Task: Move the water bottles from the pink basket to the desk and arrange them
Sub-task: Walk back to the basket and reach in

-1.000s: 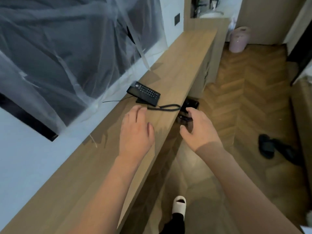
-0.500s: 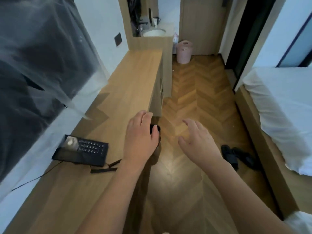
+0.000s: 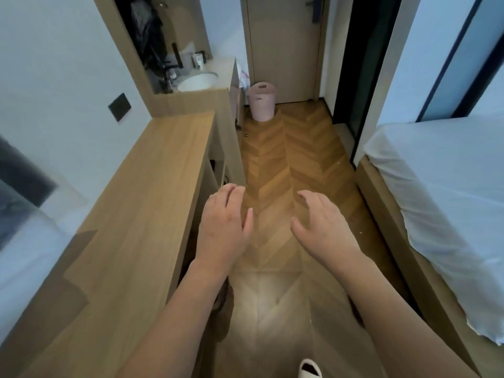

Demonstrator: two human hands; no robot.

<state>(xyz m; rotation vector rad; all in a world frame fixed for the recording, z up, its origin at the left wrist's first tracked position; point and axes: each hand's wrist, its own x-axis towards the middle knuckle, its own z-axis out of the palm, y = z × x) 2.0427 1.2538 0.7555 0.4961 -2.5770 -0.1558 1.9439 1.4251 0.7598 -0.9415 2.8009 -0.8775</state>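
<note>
The pink basket (image 3: 262, 104) stands on the floor at the far end of the passage, beside the door. Its inside is hidden, so no water bottles show. The long wooden desk (image 3: 152, 186) runs along the left wall. My left hand (image 3: 223, 227) hovers over the floor just past the desk's front edge, fingers loosely spread, holding nothing. My right hand (image 3: 321, 227) floats beside it over the floor, fingers apart and empty.
A bed with white sheets (image 3: 441, 203) lines the right side. A herringbone wood floor (image 3: 289, 159) leads to a closed door (image 3: 283, 45). A washbasin (image 3: 197, 81) sits on a counter past the desk. A white slipper (image 3: 309, 369) shows at the bottom.
The view has swung from the desk and telephone toward the passage and the pink basket. Both hands moved off the desk edge out over the floor, still empty.
</note>
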